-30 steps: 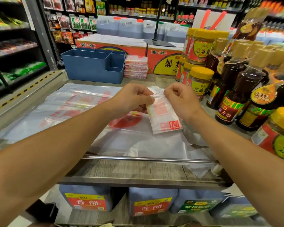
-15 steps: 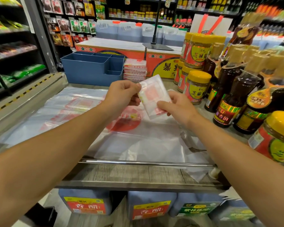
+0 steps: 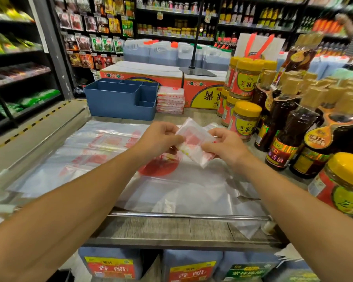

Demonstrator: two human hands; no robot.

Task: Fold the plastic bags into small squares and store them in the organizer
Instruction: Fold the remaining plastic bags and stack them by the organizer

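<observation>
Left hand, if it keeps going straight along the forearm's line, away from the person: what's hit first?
Probably the stack of folded bags beside the blue organizer, past the folded bag that the left hand and right hand pinch. Depth is unclear, and it may pass above the stack.

We face dark store shelving [image 3: 20, 64] at left and a wood-grain counter [image 3: 171, 228] at lower centre.
</observation>
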